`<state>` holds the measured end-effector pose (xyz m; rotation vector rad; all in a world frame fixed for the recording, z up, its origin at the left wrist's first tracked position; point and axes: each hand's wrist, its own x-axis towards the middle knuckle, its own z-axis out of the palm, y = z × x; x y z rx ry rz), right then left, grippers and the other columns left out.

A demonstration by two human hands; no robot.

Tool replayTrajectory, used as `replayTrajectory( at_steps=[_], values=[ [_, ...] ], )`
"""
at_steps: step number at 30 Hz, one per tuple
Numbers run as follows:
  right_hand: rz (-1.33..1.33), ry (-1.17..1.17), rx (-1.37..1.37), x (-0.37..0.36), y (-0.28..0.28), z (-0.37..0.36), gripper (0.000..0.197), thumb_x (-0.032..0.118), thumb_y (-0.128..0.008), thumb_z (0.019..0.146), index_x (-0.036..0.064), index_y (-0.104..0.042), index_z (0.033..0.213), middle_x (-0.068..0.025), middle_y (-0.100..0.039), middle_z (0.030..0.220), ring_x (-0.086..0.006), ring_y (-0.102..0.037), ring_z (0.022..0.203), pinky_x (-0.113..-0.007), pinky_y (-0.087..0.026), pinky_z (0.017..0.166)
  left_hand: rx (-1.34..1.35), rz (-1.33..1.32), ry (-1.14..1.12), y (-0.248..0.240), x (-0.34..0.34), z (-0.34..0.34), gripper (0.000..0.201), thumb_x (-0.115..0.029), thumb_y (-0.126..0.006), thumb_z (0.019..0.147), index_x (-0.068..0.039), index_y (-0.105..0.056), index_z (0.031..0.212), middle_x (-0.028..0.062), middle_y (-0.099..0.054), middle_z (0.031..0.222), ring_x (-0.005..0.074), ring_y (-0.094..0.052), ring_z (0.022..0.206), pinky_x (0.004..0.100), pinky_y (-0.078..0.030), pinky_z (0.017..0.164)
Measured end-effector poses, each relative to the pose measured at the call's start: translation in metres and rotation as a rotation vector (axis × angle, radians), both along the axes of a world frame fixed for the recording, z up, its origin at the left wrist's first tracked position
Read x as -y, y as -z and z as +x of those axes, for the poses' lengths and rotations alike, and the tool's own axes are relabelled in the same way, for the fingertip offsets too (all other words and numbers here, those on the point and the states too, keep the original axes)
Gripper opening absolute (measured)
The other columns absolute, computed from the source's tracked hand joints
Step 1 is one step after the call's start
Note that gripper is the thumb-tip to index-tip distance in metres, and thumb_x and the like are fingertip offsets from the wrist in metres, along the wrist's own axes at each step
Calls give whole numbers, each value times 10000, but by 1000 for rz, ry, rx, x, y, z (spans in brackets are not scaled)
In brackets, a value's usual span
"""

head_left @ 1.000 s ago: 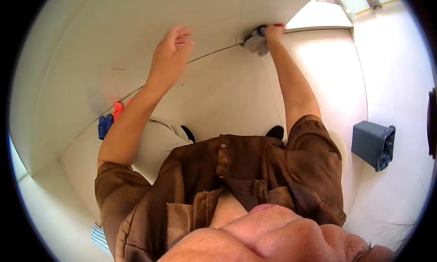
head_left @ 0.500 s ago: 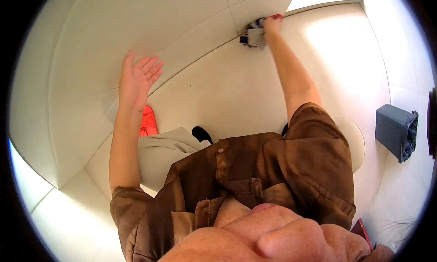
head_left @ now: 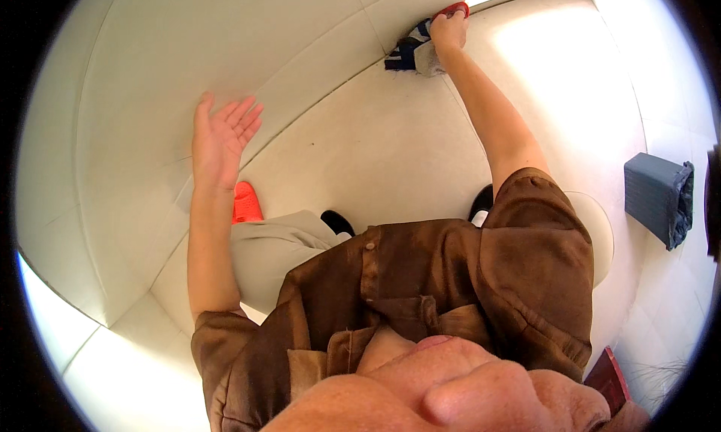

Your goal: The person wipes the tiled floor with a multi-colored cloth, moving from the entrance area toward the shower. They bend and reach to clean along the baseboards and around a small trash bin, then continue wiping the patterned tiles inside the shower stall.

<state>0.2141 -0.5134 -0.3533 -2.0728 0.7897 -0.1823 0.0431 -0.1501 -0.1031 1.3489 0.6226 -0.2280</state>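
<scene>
Right grip (head_left: 449,33) is seemingly clutching a red object (head_left: 455,9); more striped cloth (head_left: 408,54) is showing leftward; spread left grip (head_left: 221,143) is leaving work one-handed.

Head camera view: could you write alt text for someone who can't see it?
A person's right hand grips a red item beside a bundled grey and navy cloth, where a pale wall meets the floor. The left hand is open, palm showing. An orange-red slipper lies near the left forearm, and a dark grey bin is at right.
</scene>
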Motion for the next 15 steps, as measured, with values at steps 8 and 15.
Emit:
replayTrajectory(
  at_steps=[8, 15],
  values=[
    [67, -78, -92, 26, 39, 15, 420, 243, -461, 911, 30, -547, 1263, -287, -489, 1334, -439, -531, 1188, -466, -430, 1014, -33, 123, 12, 2, 1, 0, 814, -576, -353, 976, 140, -358, 1363, 277, -507, 1361, 313, -550, 1210, 397, -414, 1041],
    [8, 87, -15, 16, 25, 19, 404, 195, -474, 890, -21, -554, 1223, -285, -540, 1262, -453, -541, 1161, -480, -441, 990, -26, 148, 61, 1, 5, -3, 876, -590, -331, 979, 168, -260, 1413, 283, -489, 1385, 306, -547, 1220, 382, -416, 1043]
  ],
)
